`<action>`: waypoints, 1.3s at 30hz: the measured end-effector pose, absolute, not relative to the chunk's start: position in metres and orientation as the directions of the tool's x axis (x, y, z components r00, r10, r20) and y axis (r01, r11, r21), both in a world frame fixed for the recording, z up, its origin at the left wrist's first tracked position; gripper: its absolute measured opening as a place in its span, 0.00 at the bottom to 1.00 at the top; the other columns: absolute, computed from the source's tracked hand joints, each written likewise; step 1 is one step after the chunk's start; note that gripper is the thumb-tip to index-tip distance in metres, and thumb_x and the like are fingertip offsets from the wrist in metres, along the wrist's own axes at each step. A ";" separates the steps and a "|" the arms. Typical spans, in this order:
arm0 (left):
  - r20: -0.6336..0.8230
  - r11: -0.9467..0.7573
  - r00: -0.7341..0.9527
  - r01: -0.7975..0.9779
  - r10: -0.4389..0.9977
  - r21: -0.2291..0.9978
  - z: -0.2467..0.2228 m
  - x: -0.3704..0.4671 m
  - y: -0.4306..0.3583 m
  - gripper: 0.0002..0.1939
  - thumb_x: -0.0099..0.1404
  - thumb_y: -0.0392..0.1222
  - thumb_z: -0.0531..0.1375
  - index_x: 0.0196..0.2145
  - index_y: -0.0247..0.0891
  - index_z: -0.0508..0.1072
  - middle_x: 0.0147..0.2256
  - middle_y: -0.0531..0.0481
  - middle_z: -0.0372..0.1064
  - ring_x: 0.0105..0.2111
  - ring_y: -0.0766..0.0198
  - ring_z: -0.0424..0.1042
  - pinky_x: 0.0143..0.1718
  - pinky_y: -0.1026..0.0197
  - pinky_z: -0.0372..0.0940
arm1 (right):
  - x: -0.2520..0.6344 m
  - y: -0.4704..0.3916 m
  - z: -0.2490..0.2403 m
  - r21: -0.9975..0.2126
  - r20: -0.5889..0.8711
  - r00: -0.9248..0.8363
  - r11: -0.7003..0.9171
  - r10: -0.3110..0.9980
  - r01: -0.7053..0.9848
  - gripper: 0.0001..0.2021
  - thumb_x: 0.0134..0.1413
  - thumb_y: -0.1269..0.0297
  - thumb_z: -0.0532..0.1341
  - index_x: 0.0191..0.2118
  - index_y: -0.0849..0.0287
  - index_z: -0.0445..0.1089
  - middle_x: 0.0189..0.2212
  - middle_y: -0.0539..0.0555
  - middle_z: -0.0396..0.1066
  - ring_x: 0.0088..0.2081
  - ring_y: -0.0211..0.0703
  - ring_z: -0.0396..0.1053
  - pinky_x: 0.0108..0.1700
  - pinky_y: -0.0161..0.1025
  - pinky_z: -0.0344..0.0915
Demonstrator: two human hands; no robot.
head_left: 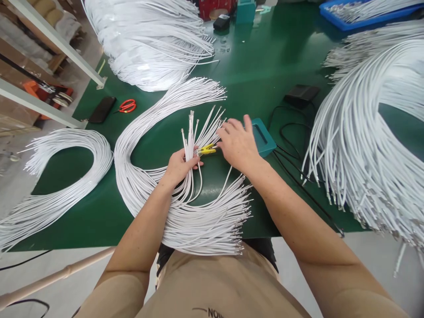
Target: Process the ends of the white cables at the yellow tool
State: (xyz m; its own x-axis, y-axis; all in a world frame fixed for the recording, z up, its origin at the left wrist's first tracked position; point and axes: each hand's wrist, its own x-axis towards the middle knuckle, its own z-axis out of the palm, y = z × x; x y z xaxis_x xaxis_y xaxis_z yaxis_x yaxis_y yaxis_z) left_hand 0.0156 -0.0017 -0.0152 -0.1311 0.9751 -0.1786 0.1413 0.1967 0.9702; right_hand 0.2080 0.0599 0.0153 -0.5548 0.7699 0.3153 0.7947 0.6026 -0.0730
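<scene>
Left hand (180, 167): pinching several white wires (189, 145), centre of green table (212, 187). Right hand (239, 145): fingers partly spread, at wire ends; contact unclear. Yellow clip (207, 149) between hands.

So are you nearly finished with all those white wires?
Hard to tell. The small left coil might be done. The left hand holds a bunch of wires, the right hand nearby. The big right-side pile may be left.
</scene>
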 end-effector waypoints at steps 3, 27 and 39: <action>-0.195 0.216 -0.134 0.165 0.972 0.962 -0.015 0.015 -0.001 0.23 0.53 0.41 0.68 0.47 0.33 0.73 0.31 0.50 0.73 0.29 0.61 0.77 0.30 0.63 0.69 | 0.213 0.059 0.010 -0.096 0.350 -0.418 0.476 0.838 0.874 0.19 0.63 0.65 0.52 0.57 0.65 0.62 0.61 0.67 0.59 0.63 0.62 0.50 0.63 0.67 0.37; -0.213 0.160 -0.187 -0.262 0.959 0.952 0.007 0.006 -0.014 0.18 0.50 0.43 0.71 0.38 0.35 0.76 0.30 0.52 0.72 0.33 0.68 0.74 0.34 0.67 0.69 | 0.186 -0.066 0.011 -0.176 -0.018 -0.837 0.823 0.546 0.540 0.09 0.57 0.74 0.52 0.34 0.64 0.70 0.29 0.60 0.70 0.32 0.50 0.66 0.38 0.48 0.62; -0.214 0.190 -0.099 -0.208 0.972 0.959 0.007 0.015 -0.015 0.19 0.48 0.40 0.72 0.37 0.34 0.74 0.28 0.51 0.75 0.30 0.66 0.75 0.34 0.65 0.68 | 0.210 -0.049 0.046 -0.564 -0.333 -0.848 0.634 0.412 0.529 0.07 0.57 0.71 0.56 0.34 0.63 0.72 0.30 0.57 0.74 0.31 0.43 0.70 0.32 0.37 0.61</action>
